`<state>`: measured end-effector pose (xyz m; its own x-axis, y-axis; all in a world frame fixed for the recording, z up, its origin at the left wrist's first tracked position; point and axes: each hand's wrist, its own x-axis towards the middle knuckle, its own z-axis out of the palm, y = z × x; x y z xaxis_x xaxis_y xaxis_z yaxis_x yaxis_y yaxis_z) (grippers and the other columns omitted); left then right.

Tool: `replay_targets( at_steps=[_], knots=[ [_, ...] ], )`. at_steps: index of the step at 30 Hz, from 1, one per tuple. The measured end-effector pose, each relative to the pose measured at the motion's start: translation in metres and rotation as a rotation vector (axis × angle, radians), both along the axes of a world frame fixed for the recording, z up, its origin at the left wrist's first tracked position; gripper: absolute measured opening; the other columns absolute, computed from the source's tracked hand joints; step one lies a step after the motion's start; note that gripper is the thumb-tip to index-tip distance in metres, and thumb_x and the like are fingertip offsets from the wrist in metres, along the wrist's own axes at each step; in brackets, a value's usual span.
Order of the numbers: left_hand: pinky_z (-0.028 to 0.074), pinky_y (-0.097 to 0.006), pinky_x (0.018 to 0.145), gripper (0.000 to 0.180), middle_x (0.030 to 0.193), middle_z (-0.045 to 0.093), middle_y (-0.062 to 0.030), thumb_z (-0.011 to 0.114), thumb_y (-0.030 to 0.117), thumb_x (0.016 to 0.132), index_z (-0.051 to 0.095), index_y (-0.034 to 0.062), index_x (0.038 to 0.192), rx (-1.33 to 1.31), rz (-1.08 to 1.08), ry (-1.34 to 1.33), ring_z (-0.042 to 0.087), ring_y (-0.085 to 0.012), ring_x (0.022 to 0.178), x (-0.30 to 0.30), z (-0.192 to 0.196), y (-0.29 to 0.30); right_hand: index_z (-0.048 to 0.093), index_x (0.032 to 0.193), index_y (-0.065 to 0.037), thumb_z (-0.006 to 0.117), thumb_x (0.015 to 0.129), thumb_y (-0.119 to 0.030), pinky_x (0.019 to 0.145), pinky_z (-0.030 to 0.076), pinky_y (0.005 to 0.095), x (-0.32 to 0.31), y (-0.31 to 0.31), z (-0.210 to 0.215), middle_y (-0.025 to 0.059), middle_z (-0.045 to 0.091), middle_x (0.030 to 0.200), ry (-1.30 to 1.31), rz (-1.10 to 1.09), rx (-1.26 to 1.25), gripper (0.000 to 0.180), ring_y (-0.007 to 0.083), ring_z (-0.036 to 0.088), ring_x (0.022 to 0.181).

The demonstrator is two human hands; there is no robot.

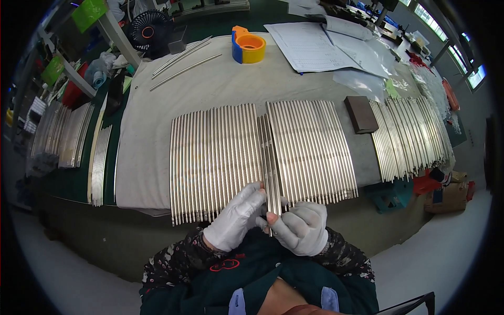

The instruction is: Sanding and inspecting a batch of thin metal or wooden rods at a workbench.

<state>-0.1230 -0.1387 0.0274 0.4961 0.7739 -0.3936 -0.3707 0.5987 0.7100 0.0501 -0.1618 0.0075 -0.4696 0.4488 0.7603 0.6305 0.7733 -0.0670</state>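
Both my hands wear white gloves and meet at the near edge of the bench. My left hand [236, 218] and my right hand [302, 227] together pinch the near ends of a few thin shiny metal rods [270, 163] that run away from me, lying on top of the gap between two flat rows. The left row of rods [212, 160] and the right row of rods [312, 149] lie side by side on a pale cloth [152, 131].
A third row of rods [409, 136] lies at the right beside a dark brown block [360, 114]. An orange and blue tape dispenser [248, 45], papers [315, 44] and a few loose rods [184, 65] sit farther back. A black fan [149, 31] and more rod stacks [65, 136] are at the left.
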Motion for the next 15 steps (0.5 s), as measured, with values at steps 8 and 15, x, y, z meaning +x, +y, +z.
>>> replay_targets(
  at_steps=[8, 15],
  knots=[
    [0.038, -0.025, 0.055, 0.019, 0.078, 0.043, -0.0019, 0.046, 0.017, 0.098, 0.043, 0.0042, 0.112, -0.216, 0.092, -0.034, 0.044, -0.0133, 0.064, 0.012, 0.0, 0.004, 0.059, 0.111, -0.01, 0.078, 0.068, -0.035, 0.071, 0.048, 0.0314, 0.033, -0.003, -0.006, 0.0032, 0.057, 0.097, -0.011, -0.104, -0.128, 0.054, 0.0172, 0.058, 0.081],
    [0.04, -0.025, 0.055, 0.019, 0.083, 0.048, -0.0025, 0.046, 0.018, 0.098, 0.044, 0.0052, 0.112, -0.198, 0.082, 0.008, 0.05, -0.0137, 0.069, 0.015, -0.002, 0.002, 0.065, 0.086, -0.009, 0.07, 0.074, -0.011, 0.074, 0.047, 0.0322, 0.027, 0.006, -0.027, 0.0017, 0.06, 0.089, -0.125, -0.191, -0.127, 0.012, 0.0181, 0.059, 0.085]
  ],
)
